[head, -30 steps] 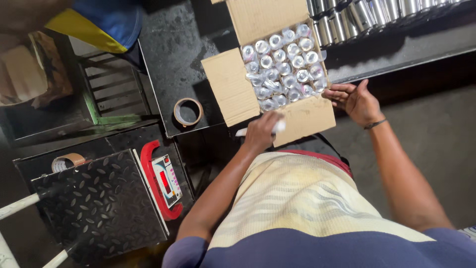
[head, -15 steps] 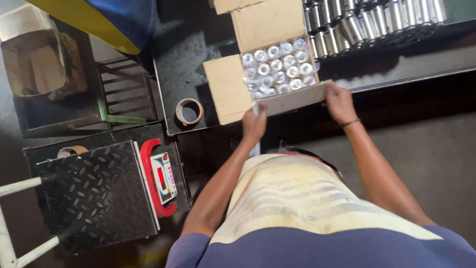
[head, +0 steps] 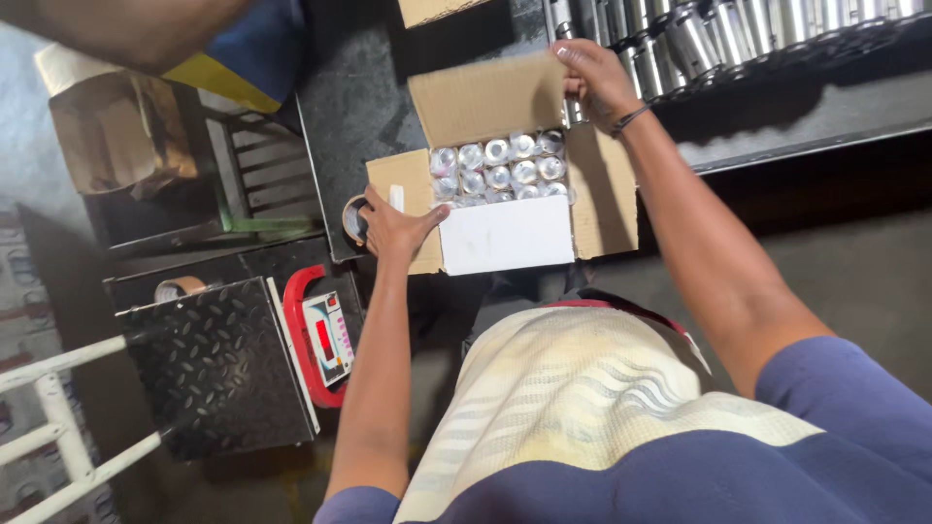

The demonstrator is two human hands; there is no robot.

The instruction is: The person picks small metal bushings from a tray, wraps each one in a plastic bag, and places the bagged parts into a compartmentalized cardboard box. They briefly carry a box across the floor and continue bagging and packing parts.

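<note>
A cardboard box (head: 592, 199) stands on the dark workbench, filled with several shiny metal cylinders (head: 500, 170). Its near flap (head: 507, 235), white on the inside, is folded down over the front rows. My left hand (head: 398, 228) rests flat on the left flap (head: 413, 189), beside a small white marker. My right hand (head: 592, 82) reaches across to the far flap (head: 485, 97) and grips its right edge.
A tape roll (head: 354, 218) lies left of the box. More metal cylinders (head: 738, 34) are lined up at the back right. A platform scale (head: 218, 364) with a red display unit (head: 325, 335) sits low left, with a second tape roll (head: 180, 288) behind it. White bars (head: 58, 427) at far left.
The near flap has been folded down over the cylinders. My right hand moved from the near flap up to the far flap. My left hand shifted onto the left flap.
</note>
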